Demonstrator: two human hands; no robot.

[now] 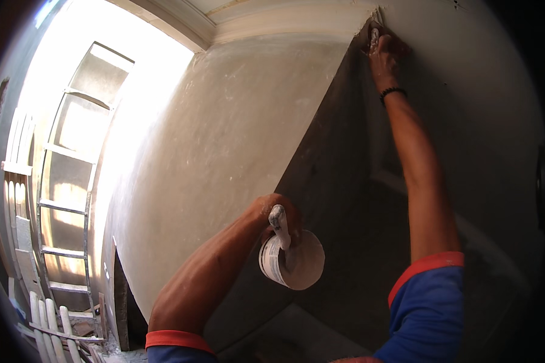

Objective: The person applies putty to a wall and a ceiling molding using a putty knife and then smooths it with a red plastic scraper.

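Observation:
My left hand (pixel 274 206) grips a round plastic tub (pixel 315 261) with printing on its side. A smeared tool handle (pixel 278 222) sticks up from the tub against my fingers; its lower end is hidden inside. Raised high, my right hand (pixel 383 56) is closed around the handle of a tool (pixel 374 36), probably a putty knife, though the blade is hard to make out. It reaches the end of a pale cornice moulding (pixel 290 22), where the surface looks rough. Below the moulding, the grey plastered wall (pixel 231 109) ends in a sharp slanting edge.
A ladder (pixel 68 206) leans at the left in strong light. Several pale poles (pixel 50 322) and boards (pixel 25 254) stand near it. Rubble (pixel 84 329) lies at the ladder's foot. Deep shadow covers the area beneath my right arm.

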